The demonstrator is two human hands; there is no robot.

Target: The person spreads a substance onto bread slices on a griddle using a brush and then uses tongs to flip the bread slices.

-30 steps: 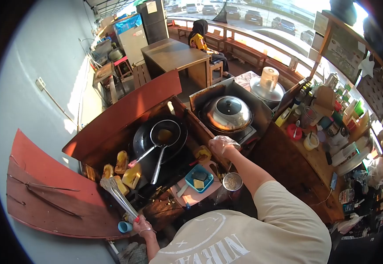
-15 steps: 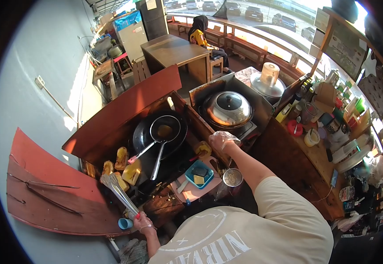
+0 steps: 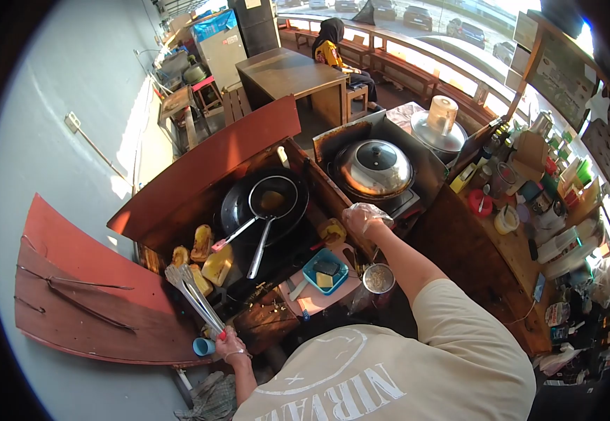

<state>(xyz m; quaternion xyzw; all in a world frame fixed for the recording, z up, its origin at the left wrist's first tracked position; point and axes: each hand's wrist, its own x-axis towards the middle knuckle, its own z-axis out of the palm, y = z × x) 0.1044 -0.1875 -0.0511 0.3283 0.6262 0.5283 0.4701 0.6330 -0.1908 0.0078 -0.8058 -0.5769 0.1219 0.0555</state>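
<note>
My left hand (image 3: 229, 344) grips the red-tipped handle of long metal tongs (image 3: 191, 297), whose tips hang beside several yellow fried pieces (image 3: 208, 261) on a rack left of the black wok (image 3: 265, 203). A ladle and a skimmer rest in the wok. My right hand (image 3: 363, 217), in a clear plastic glove, rests on the wooden divider between the wok and the lidded steel pot (image 3: 375, 168), near a small yellow piece (image 3: 332, 230). A blue tray (image 3: 326, 271) and a metal cup (image 3: 378, 278) lie below that hand.
Red wooden boards (image 3: 87, 295) wall the wok station on the left. A light blue cup (image 3: 202, 346) sits by my left hand. A crowded counter of jars and containers (image 3: 529, 203) runs along the right. A person (image 3: 333, 49) sits at a table far behind.
The view has drifted slightly, so everything sits a little lower and to the right. Both hands keep their grips and places; the tongs stay by the fried pieces.
</note>
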